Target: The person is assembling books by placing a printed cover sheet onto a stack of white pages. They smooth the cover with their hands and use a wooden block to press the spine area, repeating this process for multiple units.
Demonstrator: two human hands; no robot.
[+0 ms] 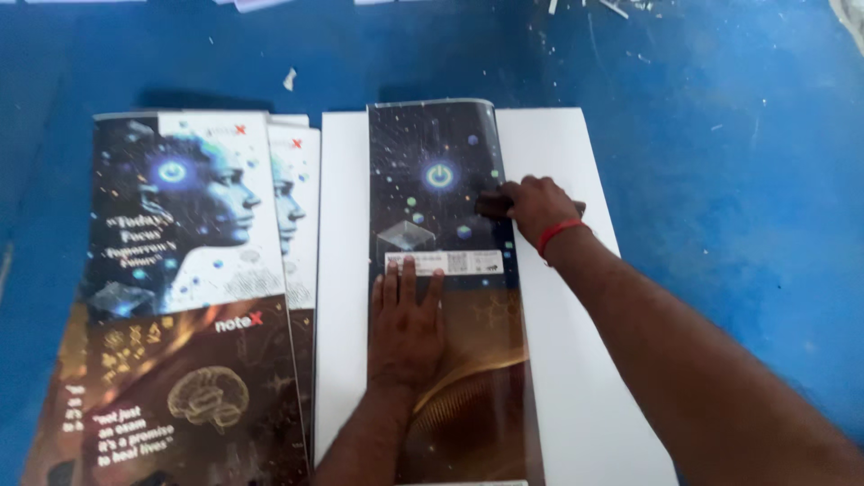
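A long, dark printed cover sheet (432, 189), folded lengthwise, lies on a white sheet (576, 378) on the blue surface. My left hand (407, 319) rests flat on the cover's middle, fingers spread, pressing it down. My right hand (531, 205), with a red band at the wrist, is closed on a small dark rubbing tool (490, 206) held against the cover's right folded edge. The tool is mostly hidden by the fingers.
To the left lies a stack of printed cover sheets (180, 297) showing a bluish head picture and a brain drawing. The blue work surface (720, 180) has small white paper scraps (289, 79) near the far edge.
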